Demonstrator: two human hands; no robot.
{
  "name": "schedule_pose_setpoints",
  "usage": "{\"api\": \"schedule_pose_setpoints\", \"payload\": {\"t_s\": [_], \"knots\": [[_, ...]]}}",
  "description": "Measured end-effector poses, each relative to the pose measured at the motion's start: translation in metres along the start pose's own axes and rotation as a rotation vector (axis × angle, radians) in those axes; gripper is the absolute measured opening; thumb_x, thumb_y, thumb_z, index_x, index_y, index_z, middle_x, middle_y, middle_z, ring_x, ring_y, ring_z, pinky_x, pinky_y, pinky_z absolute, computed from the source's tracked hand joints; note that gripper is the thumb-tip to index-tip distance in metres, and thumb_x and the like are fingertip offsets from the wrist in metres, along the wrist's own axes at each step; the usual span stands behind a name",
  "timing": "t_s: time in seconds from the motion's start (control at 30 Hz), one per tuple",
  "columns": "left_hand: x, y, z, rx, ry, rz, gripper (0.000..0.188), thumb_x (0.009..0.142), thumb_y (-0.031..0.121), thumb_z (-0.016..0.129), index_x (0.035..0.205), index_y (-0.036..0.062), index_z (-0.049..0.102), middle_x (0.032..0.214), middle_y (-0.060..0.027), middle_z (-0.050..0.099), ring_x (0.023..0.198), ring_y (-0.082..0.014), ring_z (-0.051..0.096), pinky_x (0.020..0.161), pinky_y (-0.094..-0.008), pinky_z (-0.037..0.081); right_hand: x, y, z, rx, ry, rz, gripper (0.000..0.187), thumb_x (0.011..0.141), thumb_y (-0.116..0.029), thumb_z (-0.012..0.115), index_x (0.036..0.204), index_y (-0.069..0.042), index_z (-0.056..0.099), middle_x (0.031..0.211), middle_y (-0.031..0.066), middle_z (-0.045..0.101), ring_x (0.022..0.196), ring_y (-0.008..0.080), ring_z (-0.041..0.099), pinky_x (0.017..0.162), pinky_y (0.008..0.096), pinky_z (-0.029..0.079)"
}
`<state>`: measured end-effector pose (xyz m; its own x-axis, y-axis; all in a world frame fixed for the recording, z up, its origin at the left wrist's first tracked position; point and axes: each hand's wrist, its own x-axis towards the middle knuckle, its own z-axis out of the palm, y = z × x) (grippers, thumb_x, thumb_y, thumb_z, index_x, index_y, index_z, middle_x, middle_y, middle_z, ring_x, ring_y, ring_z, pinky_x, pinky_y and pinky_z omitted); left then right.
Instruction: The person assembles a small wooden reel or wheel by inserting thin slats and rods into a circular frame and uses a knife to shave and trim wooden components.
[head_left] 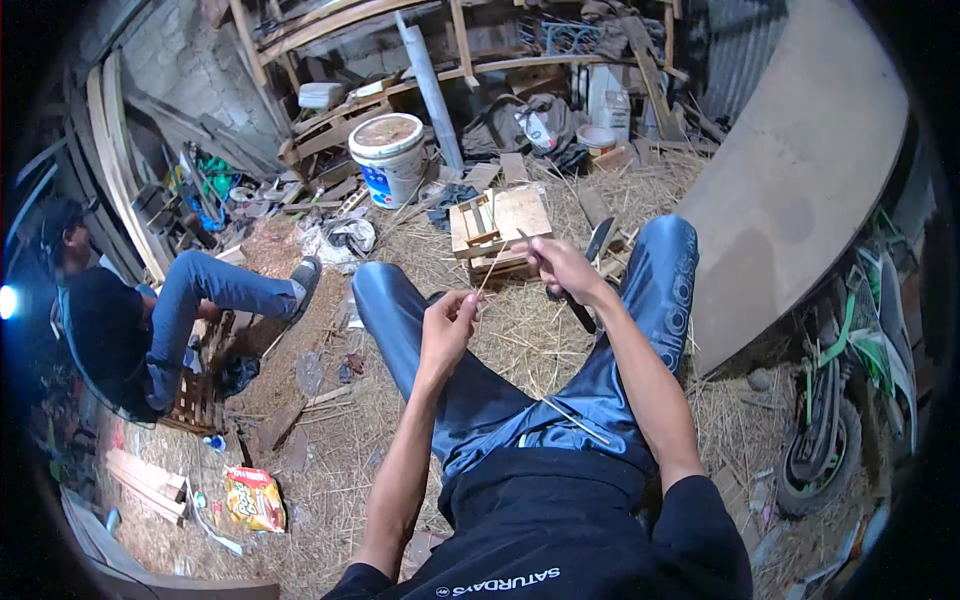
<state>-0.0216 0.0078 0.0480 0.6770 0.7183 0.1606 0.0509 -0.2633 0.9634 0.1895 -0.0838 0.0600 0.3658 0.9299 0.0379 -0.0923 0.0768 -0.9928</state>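
My left hand (449, 322) pinches a thin pale strip (489, 272), perhaps bamboo or cane, which slants up from its fingertips. To its right, my right hand (563, 268) is closed around a knife; the black handle (580, 313) sticks out below the palm, and a short tip shows above the fingers. A second dark blade (600, 240) stands out just behind that hand; what it rests on is hidden. Beyond both hands is a low wooden block (520, 212) with a small slatted wooden piece (482, 222) on top. Another thin pale strip (580, 422) lies across my lap.
At left a person (110, 310) sits low, legs bent. A white bucket (388, 160) stands beyond my left knee, near scrap wood. A large curved board (800, 190) leans at right beside a green-and-white motorbike (840, 390). Straw covers the floor; a yellow-red packet (255, 498) lies left.
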Motion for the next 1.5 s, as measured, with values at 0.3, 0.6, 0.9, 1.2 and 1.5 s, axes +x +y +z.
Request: {"api": "schedule_pose_setpoints", "payload": {"t_s": [0.3,0.6,0.9,1.2,1.5], "knots": [[0.001,0.001,0.016,-0.137,0.000,-0.038,0.021,0.092,0.018,0.054,0.095,0.0017,0.065,0.064,0.0019,0.052,0.053,-0.0041,0.043,0.047,-0.0210,0.034,-0.001,-0.004,0.030,-0.212,-0.260,0.024,0.018,0.090,-0.018,0.057,0.096,-0.001,0.061,0.070,0.0018,0.060,0.050,0.0026,0.044,0.043,0.0176,0.033],[-0.004,-0.007,0.024,-0.007,0.054,0.066,0.018,0.091,0.018,0.057,0.093,0.0017,0.064,0.065,0.0016,0.054,0.056,-0.0041,0.046,0.050,-0.0209,0.037,-0.005,-0.012,0.018,-0.120,-0.164,0.063,0.015,0.091,-0.016,0.056,0.089,-0.002,0.062,0.068,0.0001,0.058,0.047,0.0019,0.040,0.041,0.0173,0.030],[-0.009,0.005,0.027,0.179,0.099,0.159,0.020,0.089,0.018,0.058,0.094,-0.0001,0.064,0.067,-0.0031,0.060,0.061,-0.0071,0.053,0.057,-0.0243,0.044,0.012,-0.004,-0.010,-0.015,-0.050,0.066,0.020,0.092,-0.021,0.054,0.091,-0.002,0.059,0.068,-0.0027,0.053,0.044,0.0013,0.036,0.038,0.0174,0.027],[-0.006,-0.017,0.015,0.023,0.095,0.031,0.020,0.090,0.018,0.055,0.090,0.0000,0.064,0.062,0.0017,0.052,0.056,-0.0050,0.044,0.050,-0.0228,0.035,0.005,-0.017,-0.022,0.008,0.020,0.008,0.025,0.093,-0.023,0.054,0.100,0.000,0.059,0.070,-0.0004,0.055,0.046,0.0015,0.039,0.038,0.0164,0.028],[-0.006,-0.010,0.021,0.046,0.015,0.080,0.022,0.090,0.018,0.055,0.090,-0.0014,0.064,0.067,-0.0004,0.058,0.060,-0.0068,0.048,0.056,-0.0233,0.040,0.020,-0.008,-0.043,0.067,0.248,0.006,0.019,0.094,-0.019,0.051,0.096,-0.002,0.059,0.067,-0.0037,0.050,0.045,0.0011,0.037,0.037,0.0153,0.026]]}}
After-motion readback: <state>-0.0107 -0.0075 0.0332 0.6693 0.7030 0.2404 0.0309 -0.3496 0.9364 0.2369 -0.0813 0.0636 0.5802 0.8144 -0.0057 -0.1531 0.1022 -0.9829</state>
